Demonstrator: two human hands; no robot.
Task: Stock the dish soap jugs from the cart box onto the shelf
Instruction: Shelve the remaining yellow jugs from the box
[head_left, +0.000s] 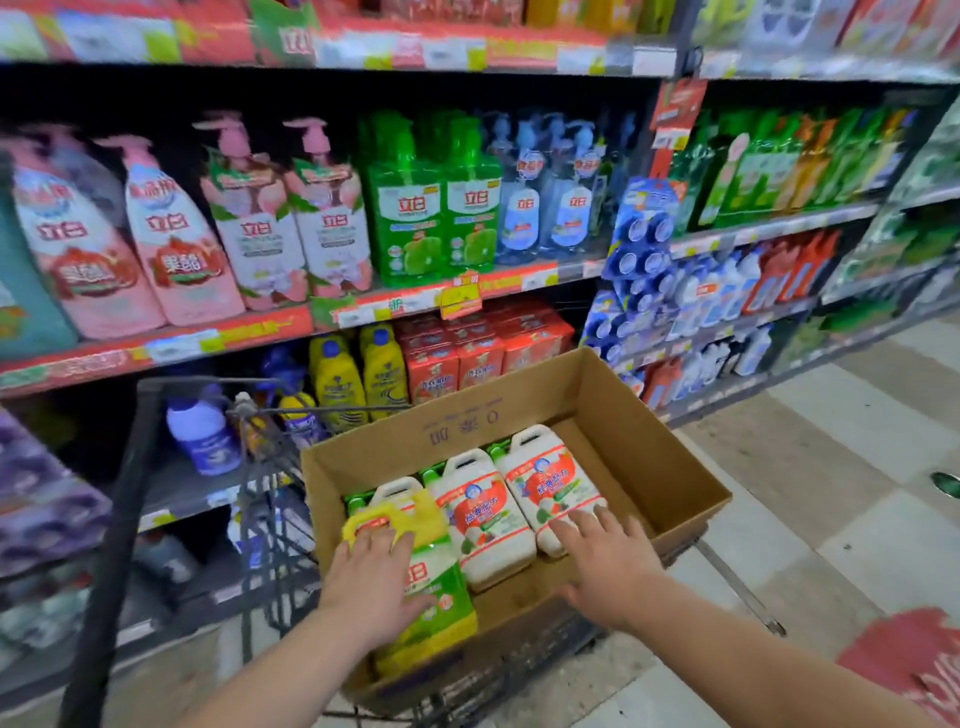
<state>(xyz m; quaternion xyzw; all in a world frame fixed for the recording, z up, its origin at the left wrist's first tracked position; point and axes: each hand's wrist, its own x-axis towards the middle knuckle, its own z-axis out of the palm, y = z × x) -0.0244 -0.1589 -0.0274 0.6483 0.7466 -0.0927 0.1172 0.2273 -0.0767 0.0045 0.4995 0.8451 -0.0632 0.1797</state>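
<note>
Both hands down in the cart box, neither gripping yet.

Left hand (371, 582) lies flat with relaxed fingers on the yellow-green jug (441, 587), fingertips touching its yellow handle. Right hand (602, 566), fingers spread and straight, rests on the near end of the rightmost white jug (550, 483); a second white jug (483, 519) lies between. All jugs lie on their backs in the box (660, 457), long axes running away from the person, handles and caps at the far end, toward the shelf (208, 340). Judgement: the left hand is nearer a handle; the right must slide forward along its jug to reach one.
</note>
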